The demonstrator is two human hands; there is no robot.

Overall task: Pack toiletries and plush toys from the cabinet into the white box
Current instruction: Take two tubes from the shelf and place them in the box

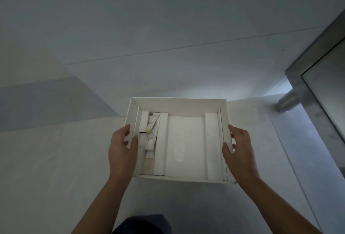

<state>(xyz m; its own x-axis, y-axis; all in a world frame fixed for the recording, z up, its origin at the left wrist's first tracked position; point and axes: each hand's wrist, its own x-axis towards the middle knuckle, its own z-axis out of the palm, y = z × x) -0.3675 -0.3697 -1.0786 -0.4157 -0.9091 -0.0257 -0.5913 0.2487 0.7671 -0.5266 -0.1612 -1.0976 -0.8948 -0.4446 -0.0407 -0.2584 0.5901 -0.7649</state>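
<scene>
1. The white box (179, 105) sits open-topped on a pale floor (56, 159), low in the middle of the head view, its long axis running from 9 o'clock to 3 o'clock, its short sides toward the two hands.
2. Inside, card dividers run from 12 o'clock to 6 o'clock. The wide middle bay (184, 146) shows only its white bottom. The narrow bay at the 9 o'clock end holds small white cartons and tubes, all lying lengthwise along the 12-to-6 line.
3. One cream tube (152, 123) in that bay tilts slightly, its yellowish cap toward 6 o'clock.
4. Open floor spreads from the box toward 12, 9 and 6 o'clock. At 2 to 3 o'clock stands a metal-framed panel (306, 91) with a round steel foot (285, 101), near the box's far right corner but apart from it.
5. The left hand (121, 147) is at the box's 9 o'clock wall, thumb hooked over the rim into the narrow bay, fingers spread outside; whether it presses the wall I cannot tell.
6. The right hand (240, 146) cups the 3 o'clock wall, thumb at the rim, fingers loosely curled outside it.
7. Both forearms come in from 6 o'clock, the box between them.
</scene>
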